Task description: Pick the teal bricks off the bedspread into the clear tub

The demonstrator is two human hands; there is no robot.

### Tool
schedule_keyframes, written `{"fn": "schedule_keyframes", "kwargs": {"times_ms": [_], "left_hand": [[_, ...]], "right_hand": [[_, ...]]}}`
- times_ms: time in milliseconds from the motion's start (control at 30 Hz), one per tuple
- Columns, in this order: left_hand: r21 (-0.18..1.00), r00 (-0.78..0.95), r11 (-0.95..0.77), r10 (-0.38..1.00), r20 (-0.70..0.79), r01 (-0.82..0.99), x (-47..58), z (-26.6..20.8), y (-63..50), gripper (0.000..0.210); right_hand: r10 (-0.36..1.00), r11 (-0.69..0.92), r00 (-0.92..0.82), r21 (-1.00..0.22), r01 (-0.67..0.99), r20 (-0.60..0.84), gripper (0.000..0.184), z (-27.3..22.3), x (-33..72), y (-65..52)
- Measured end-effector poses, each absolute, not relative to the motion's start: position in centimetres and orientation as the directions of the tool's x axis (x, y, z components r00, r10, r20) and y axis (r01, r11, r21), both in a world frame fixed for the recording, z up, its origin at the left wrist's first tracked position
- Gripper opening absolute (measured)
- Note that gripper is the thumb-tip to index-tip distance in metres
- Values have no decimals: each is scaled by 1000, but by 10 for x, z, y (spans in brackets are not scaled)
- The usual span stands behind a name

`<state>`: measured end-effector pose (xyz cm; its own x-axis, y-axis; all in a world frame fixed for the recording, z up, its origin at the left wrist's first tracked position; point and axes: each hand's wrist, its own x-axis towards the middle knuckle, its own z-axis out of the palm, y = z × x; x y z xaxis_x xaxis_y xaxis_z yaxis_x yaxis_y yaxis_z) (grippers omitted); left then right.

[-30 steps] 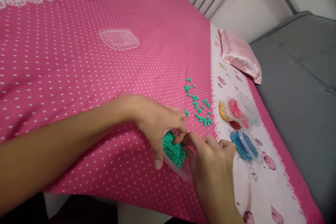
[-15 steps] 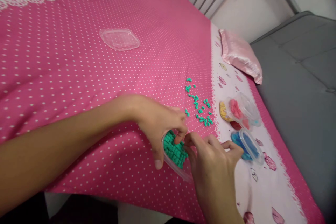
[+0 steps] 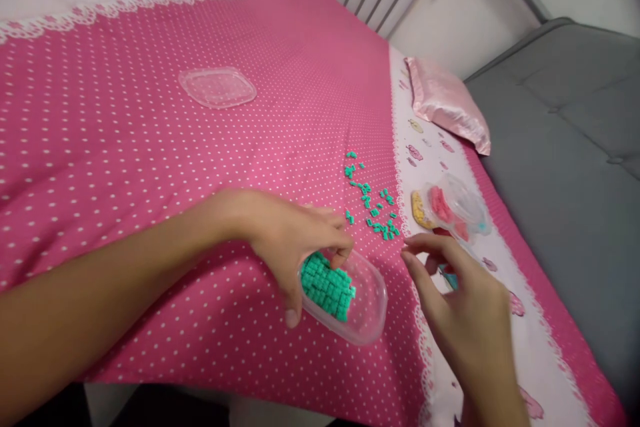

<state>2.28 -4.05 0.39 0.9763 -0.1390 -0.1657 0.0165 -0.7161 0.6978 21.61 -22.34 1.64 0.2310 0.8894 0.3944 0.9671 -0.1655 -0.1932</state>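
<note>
One clear tub (image 3: 369,300), resting on the pink bedspread (image 3: 150,127), holding packed green blocks (image 3: 325,288). Left hand (image 3: 290,233): half-curled, gripping the tub's end. Right hand (image 3: 463,307): hovering apart, thumb and forefinger nearly meeting; whether they are pinching anything, I cannot tell. Loose green pieces (image 3: 375,213): lying beyond the tub.

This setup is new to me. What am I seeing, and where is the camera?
No machine here: a person works bare-handed, filmed by a head-worn camera looking forward and down. The left hand grips one end of a clear tub partly filled with small green blocks. The right hand is apart from the tub, thumb and forefinger close together; whether they pinch anything, I cannot tell. On the pink dotted bedspread lie loose green pieces and a clear lid; containers of coloured pieces sit to the right.
</note>
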Motion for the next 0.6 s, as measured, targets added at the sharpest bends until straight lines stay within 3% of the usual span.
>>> {"fn": "schedule_keyframes", "kwargs": {"times_ms": [100, 233, 600], "left_hand": [[692, 968, -719, -119, -222, 71, 22, 5, -42, 78], [693, 953, -713, -119, -277, 112, 20, 5, -41, 94], [750, 974, -661, -147, -175, 35, 18, -5, -36, 97]], "right_hand": [[905, -133, 234, -284, 949, 356, 22, -10, 245, -209], [897, -148, 246, -276, 950, 367, 33, -41, 267, -189], [926, -102, 183, -248, 963, 330, 20, -54, 251, -171]]}}
